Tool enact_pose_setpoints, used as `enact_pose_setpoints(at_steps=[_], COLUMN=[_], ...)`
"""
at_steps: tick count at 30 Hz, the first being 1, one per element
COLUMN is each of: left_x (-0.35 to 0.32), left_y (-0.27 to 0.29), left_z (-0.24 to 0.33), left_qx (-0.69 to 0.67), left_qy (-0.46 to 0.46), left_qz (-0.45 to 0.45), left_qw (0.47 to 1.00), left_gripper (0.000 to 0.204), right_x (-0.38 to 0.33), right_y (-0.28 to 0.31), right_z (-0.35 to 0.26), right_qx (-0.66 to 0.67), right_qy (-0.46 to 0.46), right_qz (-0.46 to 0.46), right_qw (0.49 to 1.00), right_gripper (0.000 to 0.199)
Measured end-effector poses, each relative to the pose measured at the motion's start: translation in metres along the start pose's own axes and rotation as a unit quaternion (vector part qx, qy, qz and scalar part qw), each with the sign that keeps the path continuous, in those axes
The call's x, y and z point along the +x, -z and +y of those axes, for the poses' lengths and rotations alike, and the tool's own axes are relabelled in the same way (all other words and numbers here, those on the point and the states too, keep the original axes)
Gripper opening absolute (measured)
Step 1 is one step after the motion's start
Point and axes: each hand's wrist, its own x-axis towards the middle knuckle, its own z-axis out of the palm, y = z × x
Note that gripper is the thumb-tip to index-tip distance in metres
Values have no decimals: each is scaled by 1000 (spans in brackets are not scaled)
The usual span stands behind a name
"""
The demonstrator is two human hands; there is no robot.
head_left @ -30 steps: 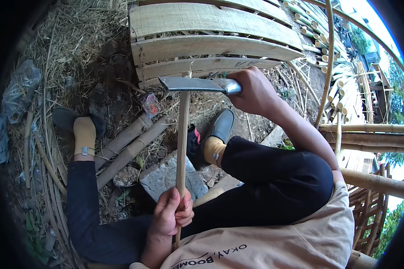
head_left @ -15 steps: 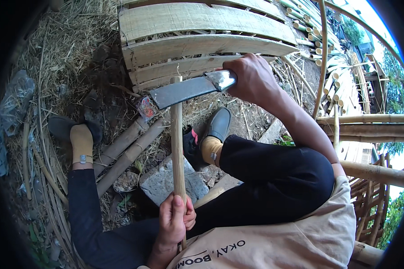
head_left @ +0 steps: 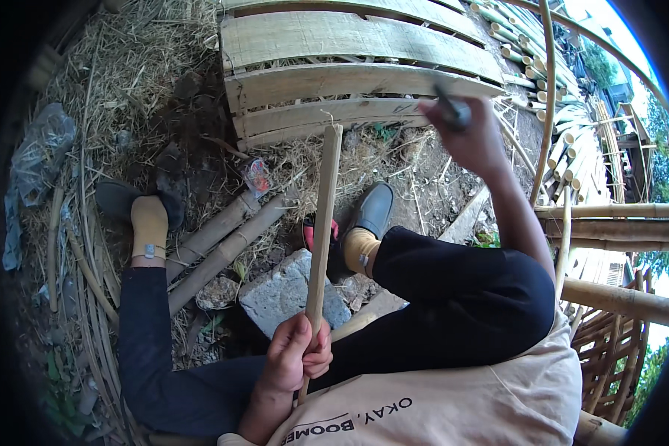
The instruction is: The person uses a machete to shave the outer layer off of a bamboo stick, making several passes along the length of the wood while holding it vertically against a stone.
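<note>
My left hand point(head_left: 296, 359) is clenched round the lower end of a bamboo stick point(head_left: 322, 238) standing upright between my knees, just above a grey stone block point(head_left: 282, 290); my right hand point(head_left: 472, 137) is raised, fist closed on a dark handle point(head_left: 453, 111), probably a blurred chopping knife; slatted bamboo panel point(head_left: 349, 74) beyond.

Even outdoor daylight, soft, no hard shadows; sky at the upper right edge blown out white. Heavy fisheye bend with a black vignette round the rim. Raised right hand point(head_left: 474, 137) motion-blurred; the rest sharp.
</note>
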Motion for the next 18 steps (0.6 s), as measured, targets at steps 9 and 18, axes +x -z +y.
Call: enact_pose_setpoints(at_steps=[9, 18], left_x=[1, 2], left_y=[-4, -8], left_z=[0, -8], left_qx=[76, 123], left_qy=[-35, -49], left_qz=[90, 129], left_qw=[992, 983], left_gripper=[39, 38], right_x=[-6, -7], right_y=[-31, -45], right_z=[-24, -23], right_qx=[-122, -146], right_qy=[79, 65], right_qz=[-134, -150], right_qw=[980, 976], right_gripper=[12, 15])
